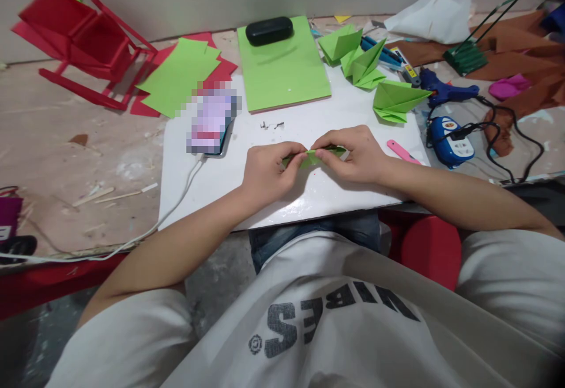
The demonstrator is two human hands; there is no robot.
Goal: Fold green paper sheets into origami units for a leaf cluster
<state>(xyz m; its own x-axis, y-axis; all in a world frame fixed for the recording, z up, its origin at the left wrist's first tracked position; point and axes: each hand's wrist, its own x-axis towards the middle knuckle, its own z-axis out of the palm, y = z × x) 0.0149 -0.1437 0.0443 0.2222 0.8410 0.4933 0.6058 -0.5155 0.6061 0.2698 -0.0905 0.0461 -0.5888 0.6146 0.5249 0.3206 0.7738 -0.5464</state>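
Observation:
Between my two hands is a small piece of folded green paper [310,159], held just above the white board [265,205]. My left hand [271,167] pinches its left part between thumb and fingers. At the other end, the thumb and fingers of my right hand [353,155] grip it, the two hands almost meeting in the middle. Much of the paper is hidden by my fingers. Folded green paper shapes [399,102] stand on the board's far right, beyond my right hand. A pink cutter-like tool [402,151] lies near my right wrist.
A charging phone [212,120] lies on the left, its white cable [185,191] running to the table's edge. Behind are a green paper stack [282,76] with a black case [269,30], and a red rocking chair model [95,52]. A blue glue gun [448,89] and power adapter [450,141] sit right.

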